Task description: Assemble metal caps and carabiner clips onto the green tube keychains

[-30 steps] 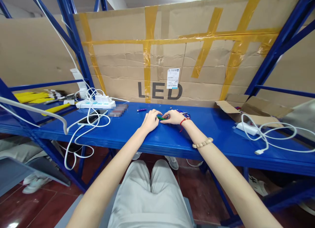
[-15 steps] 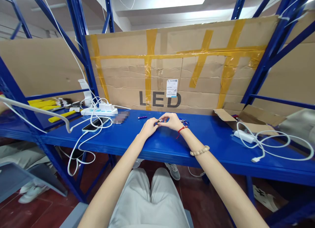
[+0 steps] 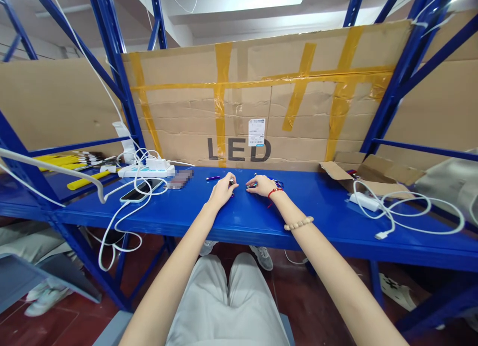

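Observation:
My left hand (image 3: pixel 223 190) is closed over the bench, fingers wrapped round a small tube with a round metal end (image 3: pixel 232 180); a bit of purple shows below the fingers. A short gap to the right, my right hand (image 3: pixel 263 185) pinches a small dark piece with a hint of green (image 3: pixel 251 185), too small to name, close to the bench top. Beyond my left hand lies a short purple tube (image 3: pixel 213 178). Blue carabiner-like clips (image 3: pixel 278 183) lie just behind my right wrist, partly hidden by it.
On the blue bench (image 3: pixel 239 217) at left are a phone (image 3: pixel 142 190), a white power strip (image 3: pixel 147 171), tangled white cables and a yellow-handled tool (image 3: pixel 87 179). An open carton (image 3: pixel 377 176) and a white adapter (image 3: pixel 365 201) sit at right. A cardboard sheet (image 3: pixel 186 117) stands behind.
My hands were together at one small item; now they are apart, each with a piece. The left has moved left, the right slightly lower. The view has shifted a little.

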`<state>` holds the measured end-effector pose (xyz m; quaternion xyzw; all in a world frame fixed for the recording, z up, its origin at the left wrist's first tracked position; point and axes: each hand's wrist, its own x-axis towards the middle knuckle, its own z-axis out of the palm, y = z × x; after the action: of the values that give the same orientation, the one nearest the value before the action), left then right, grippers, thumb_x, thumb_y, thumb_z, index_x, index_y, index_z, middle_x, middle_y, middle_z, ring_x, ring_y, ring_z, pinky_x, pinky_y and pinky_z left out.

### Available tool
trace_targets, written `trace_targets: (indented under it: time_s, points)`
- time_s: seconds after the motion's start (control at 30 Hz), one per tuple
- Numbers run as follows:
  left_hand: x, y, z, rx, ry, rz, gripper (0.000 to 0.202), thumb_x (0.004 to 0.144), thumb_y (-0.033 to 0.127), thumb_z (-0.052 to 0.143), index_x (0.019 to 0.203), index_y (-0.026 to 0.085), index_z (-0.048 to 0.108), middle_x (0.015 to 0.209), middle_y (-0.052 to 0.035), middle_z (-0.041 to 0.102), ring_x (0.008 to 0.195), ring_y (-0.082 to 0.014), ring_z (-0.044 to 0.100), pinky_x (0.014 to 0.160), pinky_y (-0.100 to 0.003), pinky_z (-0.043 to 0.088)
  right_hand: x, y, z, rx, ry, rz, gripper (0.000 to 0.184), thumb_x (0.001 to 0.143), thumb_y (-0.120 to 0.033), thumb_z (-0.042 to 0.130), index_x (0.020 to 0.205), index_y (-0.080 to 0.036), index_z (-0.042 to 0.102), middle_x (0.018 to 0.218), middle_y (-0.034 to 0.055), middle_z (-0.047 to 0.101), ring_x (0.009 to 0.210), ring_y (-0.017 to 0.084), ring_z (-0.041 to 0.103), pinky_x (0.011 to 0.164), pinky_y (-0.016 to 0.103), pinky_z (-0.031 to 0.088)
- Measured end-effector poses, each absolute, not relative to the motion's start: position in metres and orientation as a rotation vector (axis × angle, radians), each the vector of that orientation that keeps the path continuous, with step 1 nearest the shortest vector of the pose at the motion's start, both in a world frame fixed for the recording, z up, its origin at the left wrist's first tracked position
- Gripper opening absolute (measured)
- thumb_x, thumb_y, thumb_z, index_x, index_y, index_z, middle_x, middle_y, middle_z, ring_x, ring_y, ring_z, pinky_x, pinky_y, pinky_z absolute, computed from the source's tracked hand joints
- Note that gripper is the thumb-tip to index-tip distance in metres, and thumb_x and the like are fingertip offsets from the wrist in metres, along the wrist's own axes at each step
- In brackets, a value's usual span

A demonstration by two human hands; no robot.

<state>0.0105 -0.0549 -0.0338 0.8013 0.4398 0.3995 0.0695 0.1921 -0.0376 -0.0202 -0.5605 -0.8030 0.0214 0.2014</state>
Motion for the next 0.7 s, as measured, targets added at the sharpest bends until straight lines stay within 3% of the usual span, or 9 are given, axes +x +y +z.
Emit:
trace_targets:
  time_s: [0.13,0.3,0.43,0.57,0.7]
  points:
    - [0.0118,-0.0572,-0.0313,2.427,1.28,1.165,0.004,0.084,0.025,0.051,0.085,0.022,0.05,0.078,0.0021,0.061,0.066,-0.0131,0.057,0.064,-0.022,0.043,0.192,-0.0391,-0.0186,-1.679,-2.246,0.082,0.021,0.086,-0.032,0.054,0.094,-0.015,0.061,0.095,0.0049,0.063,0.088,0.016,0.059,0.081,0.036,0.048]
    - [0.0135,-0.0548,-0.032,2.428,1.279,1.162,0.018,0.089,0.03,0.042,0.081,0.021,0.054,0.083,-0.0014,0.063,0.08,-0.016,0.058,0.073,-0.025,0.043,0.1923,-0.0377,-0.019,-1.736,-2.213,0.08,0.019,0.088,-0.031,0.052,0.094,-0.016,0.061,0.098,0.0051,0.061,0.089,0.016,0.058,0.081,0.035,0.047]
    - [0.0137,-0.0559,-0.0328,2.435,1.286,1.143,0.021,0.09,0.031,0.038,0.083,0.021,0.055,0.087,-0.0021,0.064,0.083,-0.0171,0.059,0.072,-0.025,0.043,0.1966,-0.0344,-0.0219,-1.724,-2.153,0.087,0.019,0.087,-0.032,0.053,0.09,-0.015,0.062,0.092,0.0045,0.063,0.084,0.015,0.06,0.078,0.034,0.048]
    - [0.0129,-0.0601,-0.0313,2.455,1.274,1.14,0.016,0.088,0.031,0.043,0.087,0.022,0.056,0.09,-0.0008,0.064,0.081,-0.0163,0.059,0.069,-0.024,0.043,0.1977,-0.0341,-0.0214,-1.55,-2.096,0.077,0.014,0.078,-0.033,0.063,0.08,-0.019,0.067,0.083,0.0024,0.067,0.078,0.015,0.062,0.073,0.029,0.048]
    - [0.0123,-0.0623,-0.0307,2.469,1.26,1.117,0.014,0.086,0.032,0.047,0.087,0.023,0.058,0.088,0.0005,0.065,0.076,-0.016,0.06,0.065,-0.023,0.042,0.189,-0.0373,-0.0169,-1.272,-2.03,0.074,0.018,0.077,-0.035,0.06,0.086,-0.023,0.07,0.087,-0.0004,0.069,0.073,0.013,0.062,0.066,0.021,0.046]
